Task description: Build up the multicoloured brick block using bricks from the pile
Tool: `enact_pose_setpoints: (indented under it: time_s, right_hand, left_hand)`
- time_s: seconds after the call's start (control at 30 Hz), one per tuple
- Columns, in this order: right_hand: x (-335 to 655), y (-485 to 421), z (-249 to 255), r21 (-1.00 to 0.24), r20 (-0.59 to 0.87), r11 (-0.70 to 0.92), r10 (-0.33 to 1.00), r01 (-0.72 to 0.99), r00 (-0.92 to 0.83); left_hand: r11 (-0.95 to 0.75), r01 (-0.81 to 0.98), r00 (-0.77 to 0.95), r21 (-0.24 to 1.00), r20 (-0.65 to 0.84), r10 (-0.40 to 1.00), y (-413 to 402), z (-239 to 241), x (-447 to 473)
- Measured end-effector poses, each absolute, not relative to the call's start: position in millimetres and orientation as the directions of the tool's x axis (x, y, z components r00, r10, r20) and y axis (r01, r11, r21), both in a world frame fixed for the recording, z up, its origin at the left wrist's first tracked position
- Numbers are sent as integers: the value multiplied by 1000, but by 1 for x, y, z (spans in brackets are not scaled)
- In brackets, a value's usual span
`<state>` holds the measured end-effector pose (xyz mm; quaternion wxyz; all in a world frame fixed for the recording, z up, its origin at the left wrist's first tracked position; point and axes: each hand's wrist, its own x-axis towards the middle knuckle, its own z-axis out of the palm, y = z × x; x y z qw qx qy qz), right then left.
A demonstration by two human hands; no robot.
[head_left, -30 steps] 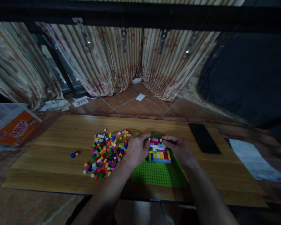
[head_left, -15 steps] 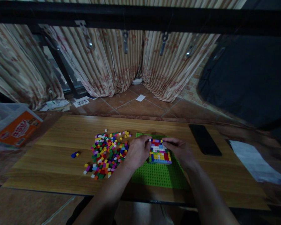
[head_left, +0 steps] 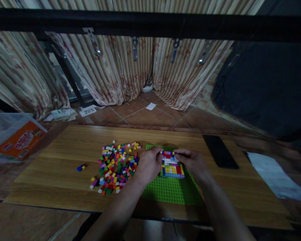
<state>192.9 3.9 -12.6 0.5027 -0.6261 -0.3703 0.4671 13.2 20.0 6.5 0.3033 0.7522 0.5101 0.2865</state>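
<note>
With left hand (head_left: 147,164) and right hand (head_left: 192,161) pinching the multicoloured plastic brick slab (head_left: 172,167), uneven pressure could pop bricks off its green studded baseplate (head_left: 171,191).

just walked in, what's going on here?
A person's left hand and right hand touch the far edge of a multicoloured block of small plastic bricks built on a green studded baseplate. A loose pile of coloured bricks lies left of it on the wooden table, a black phone to the right.
</note>
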Motion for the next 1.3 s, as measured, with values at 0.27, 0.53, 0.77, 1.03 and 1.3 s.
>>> enact_pose_setpoints:
  time_s: [0.27,0.53,0.77,1.03,1.3]
  right_hand:
    - [195,0,-16,-987,-154,-163,953,14,261]
    - [188,1,-11,-991,-81,-104,970,89,228]
    - [187,5,-16,-971,-110,-151,971,184,214]
    - [187,2,-18,-964,-75,-132,968,232,239]
    - [189,3,-19,-960,-5,-88,955,264,297]
  left_hand:
    - [-303,591,325,748,123,938,19,8,13]
    - [-317,575,334,754,138,933,20,5,12]
    - [-364,596,361,716,166,918,21,4,8]
    - [-204,744,196,636,85,977,51,21,-54]
    - [-187,904,209,384,-16,978,45,19,-59]
